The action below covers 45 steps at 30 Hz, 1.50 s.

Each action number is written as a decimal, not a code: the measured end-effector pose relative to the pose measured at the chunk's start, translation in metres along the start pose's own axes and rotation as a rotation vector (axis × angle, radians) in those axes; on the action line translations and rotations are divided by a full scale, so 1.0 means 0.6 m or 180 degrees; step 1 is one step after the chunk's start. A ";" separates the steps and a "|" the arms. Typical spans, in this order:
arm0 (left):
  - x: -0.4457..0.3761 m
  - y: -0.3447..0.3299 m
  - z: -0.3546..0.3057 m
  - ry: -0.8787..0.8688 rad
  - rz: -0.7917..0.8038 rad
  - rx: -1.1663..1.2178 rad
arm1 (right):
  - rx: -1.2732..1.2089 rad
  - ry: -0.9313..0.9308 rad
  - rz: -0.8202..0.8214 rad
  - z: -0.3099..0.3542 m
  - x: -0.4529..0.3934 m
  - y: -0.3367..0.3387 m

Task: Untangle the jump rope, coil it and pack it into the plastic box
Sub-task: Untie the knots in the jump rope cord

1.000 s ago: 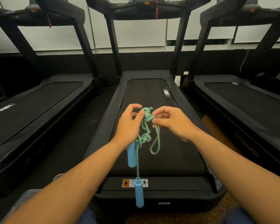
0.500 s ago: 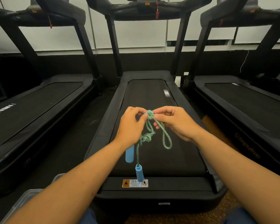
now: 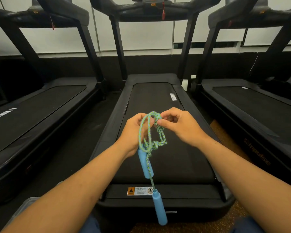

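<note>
Hanging in the air above the near end of the middle treadmill (image 3: 158, 101), the jump rope (image 3: 151, 143) was held at its top by both hands. Compared with half a second earlier, the free loop had swung from the right of the tangle to its left, where it draped over the left hand (image 3: 134, 132), and the lower blue handle (image 3: 160, 208) had dropped lower, past the treadmill's warning sticker (image 3: 139, 190). The upper blue handle (image 3: 145, 163) hung just below the left wrist. The left hand gripped the strands at the top, fingers curled round them; the right hand (image 3: 180, 126) pinched the top knot (image 3: 156, 117) between thumb and fingertips. A second knot (image 3: 158, 144) sat lower, roughly level with the wrists.

Judging from this, slack was being fed through the top knot, so the untangling was under way but far from finished; coiling had not begun. The plastic box (image 3: 26, 205) showed only as a pale corner to the left of the treadmill's near end, beneath the left forearm, and nothing of the rope was in it. Two more treadmills flanked the middle one.
</note>
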<state>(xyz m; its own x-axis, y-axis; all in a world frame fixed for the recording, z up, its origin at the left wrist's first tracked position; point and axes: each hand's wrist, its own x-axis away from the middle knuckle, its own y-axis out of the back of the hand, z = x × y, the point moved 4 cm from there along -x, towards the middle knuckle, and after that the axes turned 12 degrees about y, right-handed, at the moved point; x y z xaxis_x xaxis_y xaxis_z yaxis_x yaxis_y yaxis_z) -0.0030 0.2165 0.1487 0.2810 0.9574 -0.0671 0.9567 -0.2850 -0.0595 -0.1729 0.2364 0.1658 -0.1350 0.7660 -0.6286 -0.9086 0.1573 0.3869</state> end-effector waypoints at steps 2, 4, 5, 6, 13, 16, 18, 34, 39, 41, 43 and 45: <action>-0.003 0.008 -0.001 0.0049 -0.0212 0.0041 | 0.0161 -0.0034 -0.0045 -0.002 0.001 0.005; -0.011 0.022 0.000 0.0179 -0.0543 0.0280 | 0.0296 -0.0075 -0.0047 -0.003 0.002 0.012; -0.015 0.031 -0.002 0.0120 -0.0750 0.0329 | 0.0349 -0.0083 -0.0036 -0.002 0.003 0.015; -0.017 0.039 -0.007 -0.0046 -0.0990 0.0211 | 0.0405 -0.0087 -0.0022 -0.002 0.003 0.016; 0.036 0.018 -0.074 -0.2340 -0.1304 -0.1627 | 0.0819 -0.0097 0.0036 -0.004 0.001 0.016; 0.027 -0.001 -0.059 -0.2557 -0.0939 -0.2316 | 0.0615 -0.0042 0.0078 -0.005 0.001 0.014; 0.015 -0.006 -0.034 -0.2219 -0.0738 -0.2616 | 0.0390 -0.0030 0.0163 -0.006 0.002 0.011; 0.003 0.004 -0.005 -0.1082 -0.0637 -0.1479 | 0.0280 0.0027 0.0167 0.004 0.003 0.007; 0.007 0.001 -0.012 -0.1518 -0.0849 -0.2188 | 0.0291 0.0069 -0.0017 0.011 0.003 0.009; 0.006 0.003 -0.015 -0.1679 -0.0993 -0.2542 | 0.0307 0.0053 -0.0078 0.011 0.004 0.010; 0.006 0.006 -0.017 -0.1841 -0.1095 -0.2698 | 0.0405 0.0062 -0.0061 0.011 0.004 0.010; 0.006 0.007 -0.018 -0.1957 -0.1123 -0.2696 | 0.0509 0.0081 -0.0026 0.012 0.003 0.010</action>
<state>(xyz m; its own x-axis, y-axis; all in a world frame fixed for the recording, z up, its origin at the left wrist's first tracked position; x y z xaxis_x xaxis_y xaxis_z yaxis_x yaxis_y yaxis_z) 0.0028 0.2195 0.1588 0.1210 0.7247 -0.6783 0.7843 0.3491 0.5129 -0.1756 0.2430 0.1716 -0.1397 0.7486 -0.6482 -0.8355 0.2622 0.4829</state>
